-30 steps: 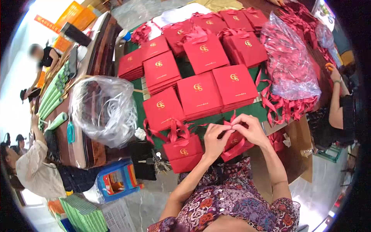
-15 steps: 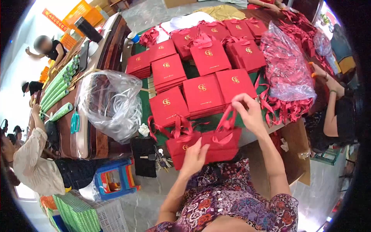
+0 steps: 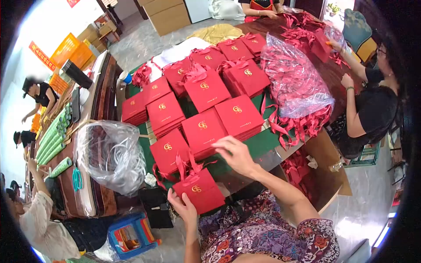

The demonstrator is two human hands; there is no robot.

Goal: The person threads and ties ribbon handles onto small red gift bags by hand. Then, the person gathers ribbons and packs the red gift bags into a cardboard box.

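My left hand [image 3: 184,208] grips the lower left edge of a red paper gift bag [image 3: 202,195] with a gold logo and red ribbon handles. The bag is at the table's near edge, its handles spread over the front. Further right, my right hand [image 3: 239,157] is open and holds nothing, fingers apart, above the table edge in front of a stack of flat red bags [image 3: 239,115]. Another stack [image 3: 204,130] lies just left of it. Nearest the held bag is a third stack [image 3: 169,151].
A clear plastic bag of red ribboned pieces [image 3: 296,79] lies at right; a crumpled clear bag [image 3: 112,155] lies at left. Beside it are teal scissors [image 3: 77,179] and green rolls [image 3: 55,133]. An open cardboard box [image 3: 326,175] stands below. A co-worker [image 3: 372,103] works at right.
My right hand has let go of the ribbon handle and moved left, opening. My left hand has shifted left and down with the red bag. The view has turned to the right.
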